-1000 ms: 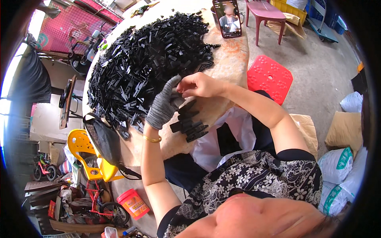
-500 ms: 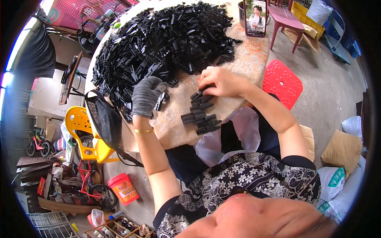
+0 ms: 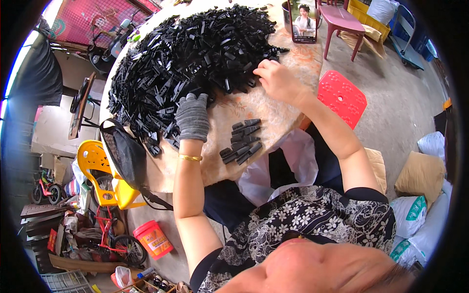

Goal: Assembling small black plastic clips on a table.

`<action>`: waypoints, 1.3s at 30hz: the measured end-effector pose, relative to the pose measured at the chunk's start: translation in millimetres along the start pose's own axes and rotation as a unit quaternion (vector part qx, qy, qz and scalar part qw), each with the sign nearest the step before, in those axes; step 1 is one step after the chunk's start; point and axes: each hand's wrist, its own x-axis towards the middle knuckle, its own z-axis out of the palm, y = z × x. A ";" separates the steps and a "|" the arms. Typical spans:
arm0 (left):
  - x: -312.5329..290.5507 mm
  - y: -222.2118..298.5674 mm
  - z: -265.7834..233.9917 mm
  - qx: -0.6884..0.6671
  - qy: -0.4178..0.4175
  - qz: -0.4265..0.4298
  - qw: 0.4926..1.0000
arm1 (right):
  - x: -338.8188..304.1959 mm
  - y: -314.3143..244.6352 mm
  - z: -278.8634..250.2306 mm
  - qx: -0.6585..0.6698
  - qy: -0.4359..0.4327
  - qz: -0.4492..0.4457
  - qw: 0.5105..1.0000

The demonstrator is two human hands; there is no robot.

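Note:
A large heap of small black plastic pieces, narrow and clip-like, covers the far part of the table. My left hand, in a grey knit glove, is at the heap's near edge, its fingers curled in among the pieces; what they hold is hidden. My bare right hand hovers by the heap's right edge, fingers bent and slightly apart, with nothing visible between them. Close below its fingertips lies a loose black piece. Nearer me, a small group of black pieces lies roughly side by side on the tabletop.
The table has a pale patterned cover. A phone stands at its far right. A black mesh bag hangs at the left edge by a yellow chair. A red stool stands right; a red bucket sits below left.
My right hand has left the small group of pieces and moved away from me to the heap's edge. My left hand has shifted slightly right, its fingers now against the heap.

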 end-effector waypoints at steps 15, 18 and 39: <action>-10.7 32.5 -12.9 -0.298 0.045 0.148 0.942 | -15.2 -26.1 -8.7 0.107 -0.081 -0.086 0.987; -8.6 32.2 -6.4 -0.436 0.103 0.090 0.889 | -15.1 -20.5 -8.9 0.105 -0.053 -0.097 0.988; -15.5 36.1 -16.1 -0.348 -0.017 0.005 0.937 | -11.9 -35.7 10.9 0.057 -0.088 -0.121 0.987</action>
